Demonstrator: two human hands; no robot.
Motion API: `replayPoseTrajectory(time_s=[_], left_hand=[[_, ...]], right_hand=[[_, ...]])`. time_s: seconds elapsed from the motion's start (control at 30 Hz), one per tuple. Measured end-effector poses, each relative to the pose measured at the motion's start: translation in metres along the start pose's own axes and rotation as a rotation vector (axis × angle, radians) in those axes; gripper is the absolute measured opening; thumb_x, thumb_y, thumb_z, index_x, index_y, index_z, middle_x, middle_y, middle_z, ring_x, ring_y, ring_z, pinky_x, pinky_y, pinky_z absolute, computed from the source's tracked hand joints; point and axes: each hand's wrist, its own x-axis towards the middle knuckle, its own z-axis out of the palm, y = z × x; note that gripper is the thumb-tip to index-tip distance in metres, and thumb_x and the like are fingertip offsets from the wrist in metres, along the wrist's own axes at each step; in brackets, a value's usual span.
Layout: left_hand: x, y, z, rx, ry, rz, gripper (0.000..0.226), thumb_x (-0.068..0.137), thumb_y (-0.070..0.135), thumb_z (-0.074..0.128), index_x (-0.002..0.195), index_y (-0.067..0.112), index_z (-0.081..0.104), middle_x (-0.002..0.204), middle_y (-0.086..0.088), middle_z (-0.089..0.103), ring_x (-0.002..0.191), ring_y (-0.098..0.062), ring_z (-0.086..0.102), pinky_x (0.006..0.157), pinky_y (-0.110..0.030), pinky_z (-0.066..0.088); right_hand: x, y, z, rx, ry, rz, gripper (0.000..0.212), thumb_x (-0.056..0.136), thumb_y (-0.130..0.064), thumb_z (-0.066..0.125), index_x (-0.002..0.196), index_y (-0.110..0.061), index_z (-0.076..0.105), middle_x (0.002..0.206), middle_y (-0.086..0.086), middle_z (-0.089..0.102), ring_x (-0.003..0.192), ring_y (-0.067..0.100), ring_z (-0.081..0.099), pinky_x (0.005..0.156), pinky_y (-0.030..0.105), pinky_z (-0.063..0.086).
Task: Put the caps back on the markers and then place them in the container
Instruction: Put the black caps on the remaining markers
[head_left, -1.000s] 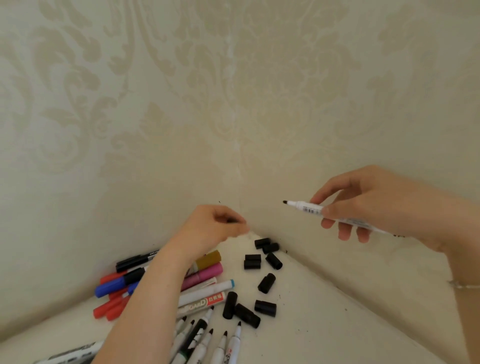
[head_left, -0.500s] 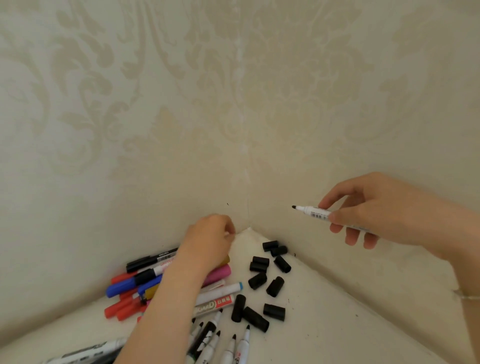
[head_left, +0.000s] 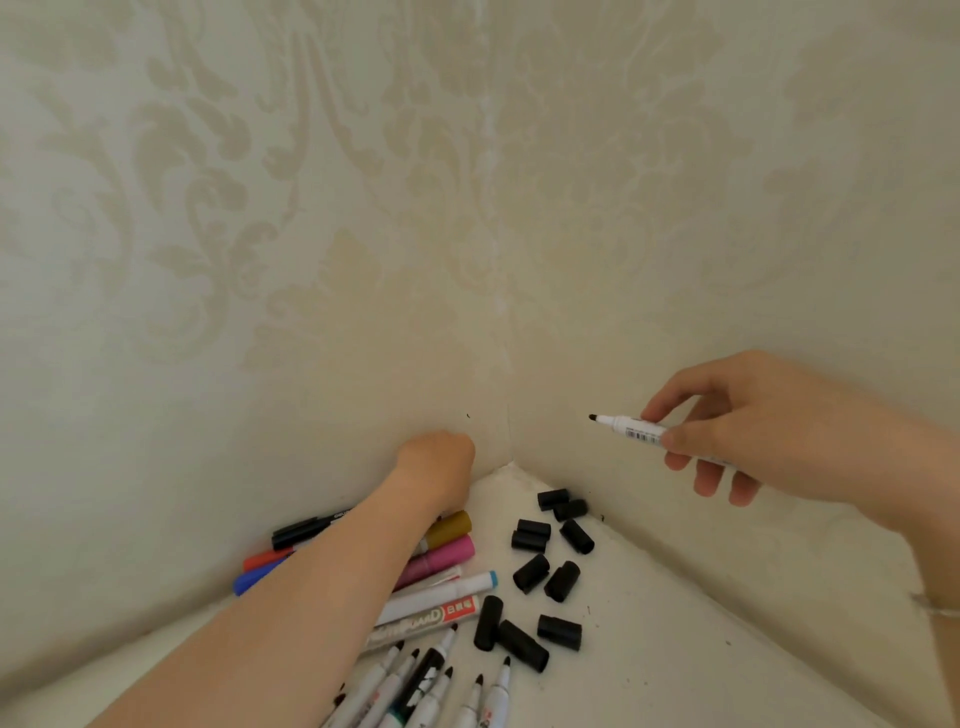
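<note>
My right hand (head_left: 753, 426) is raised in front of the right wall and holds an uncapped white marker (head_left: 628, 427), its black tip pointing left. My left hand (head_left: 436, 467) is down in the corner, just above a gold marker (head_left: 449, 527). Its fingers curl out of sight, so I cannot tell whether it holds anything. Several loose black caps (head_left: 558, 577) lie scattered on the white surface between my hands. Several uncapped white markers (head_left: 431, 686) lie at the bottom edge. No container is in view.
A pile of capped markers lies under my left forearm, among them a pink marker (head_left: 447, 556), a white whiteboard marker (head_left: 441, 597), a black marker (head_left: 301, 530) and a blue marker (head_left: 254, 579). Patterned walls (head_left: 493, 234) meet in a corner behind them.
My left hand has dropped from mid-air down into the corner by the marker pile. My right hand with the marker has stayed at about the same height.
</note>
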Motion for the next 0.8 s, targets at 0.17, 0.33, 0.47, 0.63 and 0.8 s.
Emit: replayPoseTrajectory(time_s=[0.17, 0.33, 0.47, 0.63, 0.8], left_hand=[[0.01, 0.016, 0.002, -0.218, -0.071, 0.079, 0.025, 0.089, 0.011, 0.06, 0.113, 0.007, 0.065, 0.112, -0.01, 0.065, 0.098, -0.023, 0.061, 0.082, -0.031, 0.05], [0.0, 0.033, -0.002, -0.514, -0.151, 0.283, 0.026, 0.086, 0.018, 0.069, 0.112, 0.017, 0.069, 0.115, -0.001, 0.066, 0.104, -0.016, 0.06, 0.087, -0.023, 0.045], [-0.018, 0.03, -0.013, -0.709, -0.1, 0.35, 0.023, 0.084, 0.018, 0.072, 0.107, 0.017, 0.071, 0.108, 0.0, 0.069, 0.095, -0.009, 0.062, 0.092, -0.024, 0.047], [-0.051, 0.025, -0.024, -1.021, -0.08, 0.412, 0.024, 0.079, 0.021, 0.077, 0.102, 0.027, 0.074, 0.098, 0.007, 0.071, 0.093, 0.0, 0.066, 0.097, -0.024, 0.045], [-0.09, 0.022, -0.041, -1.439, 0.057, 0.406, 0.026, 0.069, 0.008, 0.078, 0.094, 0.016, 0.075, 0.089, 0.001, 0.075, 0.083, -0.009, 0.071, 0.078, -0.015, 0.052]], right_hand=[[0.0, 0.0, -0.001, 0.008, 0.004, -0.012, 0.015, 0.089, -0.006, 0.057, 0.094, -0.017, 0.067, 0.074, 0.007, 0.071, 0.048, 0.009, 0.061, 0.043, 0.021, 0.048], [-0.001, 0.001, -0.004, 0.022, 0.018, -0.011, 0.016, 0.089, -0.006, 0.057, 0.093, -0.017, 0.067, 0.073, 0.006, 0.071, 0.048, 0.009, 0.062, 0.043, 0.021, 0.049], [-0.001, 0.001, -0.005, 0.022, 0.016, -0.01, 0.016, 0.089, -0.006, 0.056, 0.095, -0.017, 0.066, 0.074, 0.007, 0.07, 0.047, 0.008, 0.061, 0.042, 0.021, 0.049], [-0.003, 0.0, -0.007, 0.031, 0.016, -0.018, 0.016, 0.09, -0.006, 0.055, 0.094, -0.017, 0.067, 0.073, 0.007, 0.071, 0.046, 0.009, 0.06, 0.042, 0.021, 0.048], [-0.013, -0.008, -0.015, 0.116, -0.087, -0.086, 0.019, 0.085, -0.006, 0.061, 0.085, -0.021, 0.073, 0.07, 0.006, 0.072, 0.048, 0.015, 0.057, 0.041, 0.023, 0.043]])
